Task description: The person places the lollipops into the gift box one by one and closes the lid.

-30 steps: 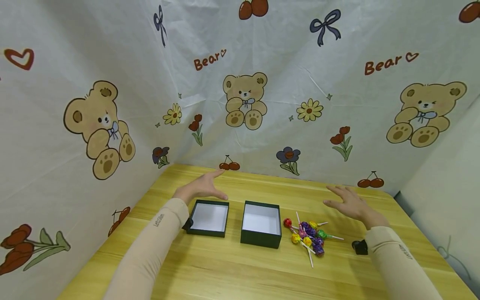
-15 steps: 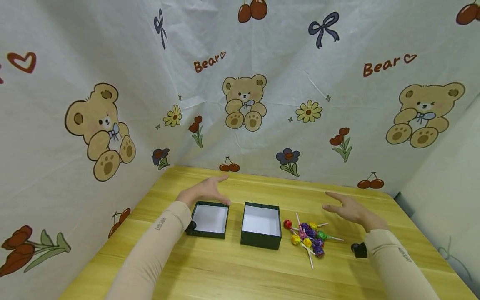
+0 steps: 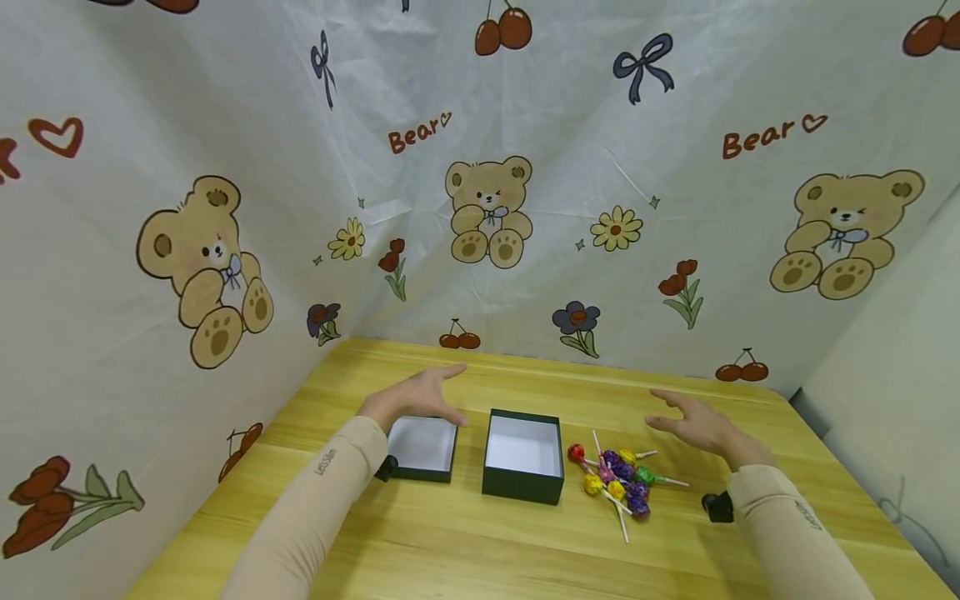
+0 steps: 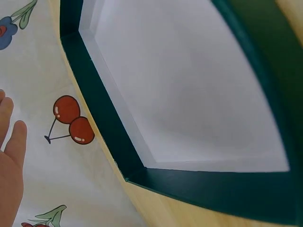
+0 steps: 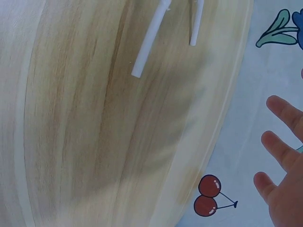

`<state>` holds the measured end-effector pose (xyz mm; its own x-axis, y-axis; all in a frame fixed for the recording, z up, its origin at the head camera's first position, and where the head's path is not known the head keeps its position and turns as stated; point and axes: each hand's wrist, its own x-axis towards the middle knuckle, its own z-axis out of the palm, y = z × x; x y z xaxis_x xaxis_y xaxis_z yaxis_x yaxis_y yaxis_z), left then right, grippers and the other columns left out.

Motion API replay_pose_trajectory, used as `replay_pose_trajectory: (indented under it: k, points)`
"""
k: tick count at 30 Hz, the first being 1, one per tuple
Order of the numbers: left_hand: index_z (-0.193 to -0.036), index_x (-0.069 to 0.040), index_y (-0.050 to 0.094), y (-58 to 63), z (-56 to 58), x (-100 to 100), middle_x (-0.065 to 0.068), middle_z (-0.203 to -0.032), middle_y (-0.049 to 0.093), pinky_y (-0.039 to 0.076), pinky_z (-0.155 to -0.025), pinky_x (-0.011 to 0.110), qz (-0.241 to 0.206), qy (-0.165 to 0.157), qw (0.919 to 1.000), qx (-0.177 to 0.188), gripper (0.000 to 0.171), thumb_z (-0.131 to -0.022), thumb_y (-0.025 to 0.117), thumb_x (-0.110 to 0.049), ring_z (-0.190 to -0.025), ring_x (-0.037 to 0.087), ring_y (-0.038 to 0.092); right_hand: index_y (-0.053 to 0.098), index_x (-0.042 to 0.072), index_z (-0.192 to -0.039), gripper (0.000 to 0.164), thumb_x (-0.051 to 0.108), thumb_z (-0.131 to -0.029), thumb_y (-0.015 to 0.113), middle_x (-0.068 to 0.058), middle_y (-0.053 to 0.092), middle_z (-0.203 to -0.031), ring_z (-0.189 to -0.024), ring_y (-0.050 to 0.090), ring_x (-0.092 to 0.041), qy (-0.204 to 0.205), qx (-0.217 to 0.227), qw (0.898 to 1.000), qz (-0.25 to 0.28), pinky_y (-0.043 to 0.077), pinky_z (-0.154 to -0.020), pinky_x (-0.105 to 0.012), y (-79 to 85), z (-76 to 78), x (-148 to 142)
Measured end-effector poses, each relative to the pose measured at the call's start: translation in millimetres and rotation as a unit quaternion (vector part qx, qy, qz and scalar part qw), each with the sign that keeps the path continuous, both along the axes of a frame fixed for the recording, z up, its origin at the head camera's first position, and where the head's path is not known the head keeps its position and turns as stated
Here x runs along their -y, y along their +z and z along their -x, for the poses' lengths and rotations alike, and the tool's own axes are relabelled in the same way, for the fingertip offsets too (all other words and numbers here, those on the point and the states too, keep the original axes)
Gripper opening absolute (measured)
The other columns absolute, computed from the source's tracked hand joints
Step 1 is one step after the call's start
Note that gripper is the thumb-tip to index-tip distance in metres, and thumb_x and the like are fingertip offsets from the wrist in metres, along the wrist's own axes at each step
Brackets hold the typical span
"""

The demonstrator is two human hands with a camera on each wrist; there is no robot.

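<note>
The step in hand looks like a reach: the left hand point(image 3: 420, 397) and right hand point(image 3: 697, 427) are spread wide, holding nothing. Left of centre in the head view, the shallow green lid point(image 3: 423, 446) lies partly behind the left hand. The green box point(image 3: 521, 486), lower centre, and lollipops point(image 3: 616, 488), lower right, lie between the hands on the tabletop point(image 3: 450, 542). Gripping anything calls for lowering a hand and curling its fingers.

Through the head camera I see a white cloth backdrop point(image 3: 570, 125) printed with 3 tan bears point(image 3: 490, 225), 2 yellow daisies point(image 3: 617, 228), red tulips point(image 3: 673, 286), cherries point(image 3: 470, 341) and dark bows point(image 3: 642, 63), hanging behind and to the left of the wood-grain table point(image 3: 465, 550). At the far right I make out a plain pale surface point(image 3: 900, 375) and, beside the table's edge, a thin looped cord point(image 3: 927, 539).
</note>
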<state>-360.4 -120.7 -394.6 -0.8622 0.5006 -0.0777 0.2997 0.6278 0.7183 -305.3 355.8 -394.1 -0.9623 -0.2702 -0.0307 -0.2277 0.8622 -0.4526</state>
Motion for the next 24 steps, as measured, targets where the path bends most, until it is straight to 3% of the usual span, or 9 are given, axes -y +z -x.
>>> replay_pose_trajectory:
  k: [13, 19, 24]
  points:
    - [-0.161, -0.016, 0.024, -5.5, -5.0, -7, 0.003, -0.167, 0.023, 0.035, -0.117, 0.054, 0.009, -0.033, 0.9994, -0.003, 0.11, -0.075, 0.09, -0.033, -0.154, 0.031, 0.022, 0.035, -0.005, -0.152, 0.073, 0.042, -0.1, 0.057, -0.041, 0.044, -0.14, -0.125, 0.046, -0.061, 0.007, 0.011, 1.0, 0.006, 0.047, -0.09, -0.069, -5.3, 1.3, 5]
    - [-0.16, -0.017, 0.027, -5.6, -6.7, -10, 0.007, -0.166, 0.027, 0.037, -0.116, 0.054, 0.016, -0.036, 0.9992, -0.009, 0.107, -0.075, 0.09, -0.03, -0.15, 0.032, 0.031, 0.038, -0.007, -0.149, 0.071, 0.04, -0.1, 0.059, -0.042, 0.046, -0.137, -0.119, 0.051, -0.06, 0.014, 0.019, 1.0, 0.009, 0.051, -0.089, -0.065, -5.6, 2.3, 7]
    - [-0.16, -0.015, 0.028, -5.8, -10.2, -13, 0.006, -0.166, 0.027, 0.036, -0.117, 0.053, 0.017, -0.046, 0.9988, -0.01, 0.107, -0.075, 0.09, -0.031, -0.153, 0.03, 0.026, 0.042, -0.006, -0.147, 0.068, 0.038, -0.099, 0.061, -0.04, 0.05, -0.134, -0.117, 0.054, -0.056, 0.015, 0.025, 1.0, 0.011, 0.052, -0.089, -0.063, -4.8, 0.9, 8]
